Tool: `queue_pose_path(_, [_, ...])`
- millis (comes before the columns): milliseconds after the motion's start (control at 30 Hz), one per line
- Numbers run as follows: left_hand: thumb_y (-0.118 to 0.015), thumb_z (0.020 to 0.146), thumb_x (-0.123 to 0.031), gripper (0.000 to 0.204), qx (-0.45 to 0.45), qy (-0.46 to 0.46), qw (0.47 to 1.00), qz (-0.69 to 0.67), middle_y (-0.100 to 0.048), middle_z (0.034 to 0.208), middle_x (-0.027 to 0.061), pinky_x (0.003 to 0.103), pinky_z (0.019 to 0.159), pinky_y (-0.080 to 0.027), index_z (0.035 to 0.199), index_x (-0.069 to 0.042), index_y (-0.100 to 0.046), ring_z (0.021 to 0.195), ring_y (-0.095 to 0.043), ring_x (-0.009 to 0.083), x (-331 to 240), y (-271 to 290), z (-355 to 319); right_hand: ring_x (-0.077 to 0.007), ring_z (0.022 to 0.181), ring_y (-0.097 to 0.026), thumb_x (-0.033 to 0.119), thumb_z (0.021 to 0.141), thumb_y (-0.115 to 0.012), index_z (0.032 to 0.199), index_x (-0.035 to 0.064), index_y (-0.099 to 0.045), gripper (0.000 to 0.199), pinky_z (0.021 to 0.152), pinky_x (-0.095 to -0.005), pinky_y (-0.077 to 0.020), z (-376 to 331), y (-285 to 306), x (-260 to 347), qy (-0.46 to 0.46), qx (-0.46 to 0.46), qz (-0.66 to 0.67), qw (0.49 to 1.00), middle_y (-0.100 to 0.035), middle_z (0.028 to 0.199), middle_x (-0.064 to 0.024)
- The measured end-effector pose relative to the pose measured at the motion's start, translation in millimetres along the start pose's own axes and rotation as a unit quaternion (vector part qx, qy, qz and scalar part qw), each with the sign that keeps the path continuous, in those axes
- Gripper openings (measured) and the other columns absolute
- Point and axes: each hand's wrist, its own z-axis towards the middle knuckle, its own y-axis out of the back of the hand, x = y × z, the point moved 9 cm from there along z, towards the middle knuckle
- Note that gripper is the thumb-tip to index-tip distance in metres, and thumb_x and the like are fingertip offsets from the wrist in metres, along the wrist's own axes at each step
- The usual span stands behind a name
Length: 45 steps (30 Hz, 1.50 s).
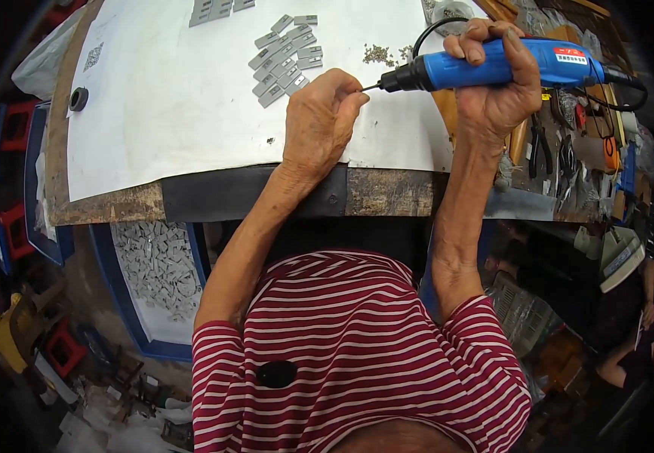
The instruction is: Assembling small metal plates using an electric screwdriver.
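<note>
My right hand (493,109) is wrapped round a blue electric screwdriver (485,66), which lies nearly level with its black nose toward the left. Its thin bit (372,87) reaches to the fingertips of my left hand (315,121). That hand is closed in a pinch above the white sheet; what sits between the fingers is hidden or too small to name. Just beyond it lies a loose group of small grey rectangular pieces (285,57), several with a dark slot. A pile of tiny brownish screws (378,54) rests on the sheet near the screwdriver's nose.
White paper (183,98) covers the worn wooden bench. More grey pieces (212,10) lie at the far edge, a black ring (78,99) at left. Pliers (542,147) and other tools crowd the right. Below left, a blue tray (127,302) holds many grey parts. Another person (647,317) sits lower right.
</note>
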Motion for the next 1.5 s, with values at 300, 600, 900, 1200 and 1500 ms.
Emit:
queue_pose_path(300, [-0.060,0.074,-0.007,0.010,-0.003,-0.006,1.000,-0.021,-0.058,0.058,0.0120,0.029,0.051,-0.045,0.076,0.003,-0.057,0.052,-0.057,0.0180,0.0,-0.1,0.8,-0.0172,0.063,-0.047,0.011,0.077,-0.053,0.090,-0.0021,-0.055,0.018,0.066,-0.0346,-0.0345,-0.6,-2.4,1.3,0.004,0.006,-0.012,1.000,-0.053,0.083,-0.0171])
queue_pose_path(600, [-0.060,0.074,-0.008,0.011,0.003,-0.011,1.000,-0.005,-0.059,0.060,0.0127,0.031,0.052,-0.045,0.076,0.003,-0.058,0.054,-0.057,0.0198,2.5,-2.0,1.8,-0.0170,0.063,-0.047,0.011,0.077,-0.053,0.089,-0.0018,-0.055,0.018,0.066,-0.0344,-0.0347,-0.1,-2.3,0.8,0.006,0.001,-0.006,1.000,-0.054,0.083,-0.0171])
queue_pose_path(900, [-0.060,0.076,-0.010,0.011,0.015,-0.012,1.000,0.007,-0.054,0.059,0.0016,0.021,0.049,-0.039,0.080,0.000,-0.060,0.053,-0.047,0.0067,2.0,-5.0,2.0,-0.0168,0.063,-0.047,0.011,0.077,-0.053,0.090,-0.0014,-0.055,0.018,0.066,-0.0342,-0.0348,0.0,-2.1,-2.0,-0.001,0.008,-0.007,1.000,-0.053,0.083,-0.0168])
queue_pose_path(1200, [-0.060,0.074,-0.008,0.012,0.019,0.002,1.000,-0.003,-0.057,0.058,0.0119,0.030,0.052,-0.045,0.075,0.003,-0.059,0.053,-0.056,0.0186,3.1,-4.4,0.7,-0.0163,0.063,-0.047,0.012,0.076,-0.055,0.089,-0.0012,-0.055,0.019,0.066,-0.0351,-0.0345,0.3,2.5,-0.3,0.004,0.003,-0.028,1.000,-0.053,0.083,-0.0162])
queue_pose_path(1500, [-0.061,0.076,-0.010,0.012,0.014,-0.023,1.000,0.003,-0.056,0.061,0.0032,0.022,0.049,-0.040,0.079,0.001,-0.060,0.052,-0.048,0.0073,4.6,-6.0,-0.7,-0.0164,0.062,-0.047,0.011,0.076,-0.053,0.089,-0.0008,-0.055,0.018,0.066,-0.0347,-0.0344,-0.5,0.5,-2.0,-0.002,0.006,-0.025,1.000,-0.053,0.084,-0.0165])
